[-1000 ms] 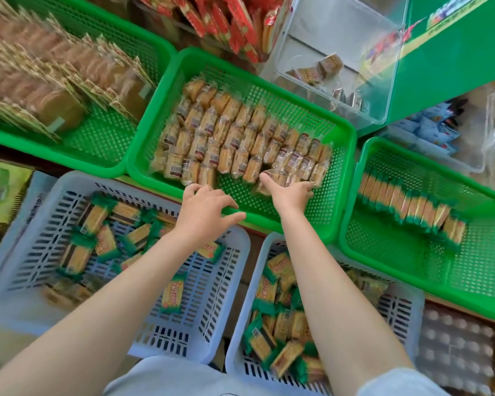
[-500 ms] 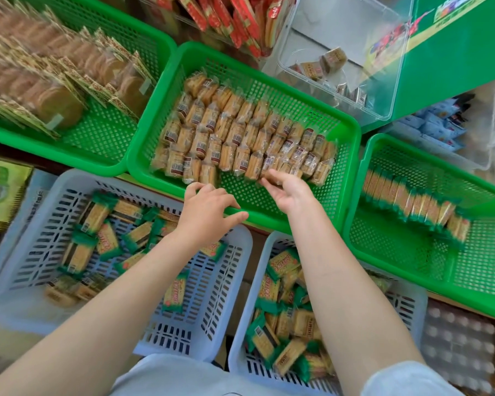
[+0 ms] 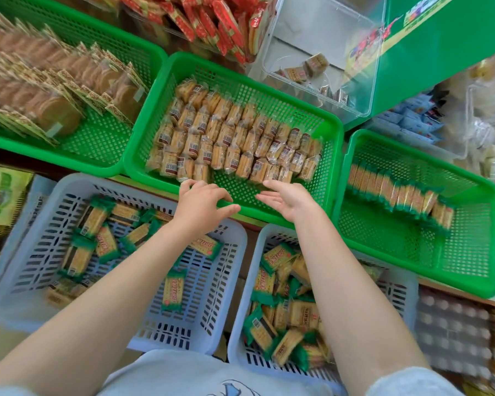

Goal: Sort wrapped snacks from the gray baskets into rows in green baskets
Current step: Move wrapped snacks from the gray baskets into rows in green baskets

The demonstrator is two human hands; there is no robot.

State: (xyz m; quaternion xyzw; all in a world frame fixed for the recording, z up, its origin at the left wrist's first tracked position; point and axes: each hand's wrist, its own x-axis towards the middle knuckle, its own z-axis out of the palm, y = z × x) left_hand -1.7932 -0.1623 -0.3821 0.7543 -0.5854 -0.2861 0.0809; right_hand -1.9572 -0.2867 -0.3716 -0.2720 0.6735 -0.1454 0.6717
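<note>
Both hands are empty: the left hand has its fingers loosely spread, and the right hand lies palm-up with fingers nearly straight. Just beyond the fingertips, clear-wrapped snacks stand in slanted rows in the middle green basket, long axes pointing away. Below the wrists, green-wrapped snacks lie jumbled in gray baskets. Red packets are stacked farther back.

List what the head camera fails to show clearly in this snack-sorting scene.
- Right gray basket: the right forearm crosses it and the bottom edge cuts off its near wall.
- Left gray basket: the left forearm hides several green-wrapped snacks.
- Print on the clear-wrapped snacks in the middle green basket: too small and blurred.
- Far-left green basket: motion blur; the left edge crops it.
- Both hands, left hand and right hand, hold nothing.
</note>
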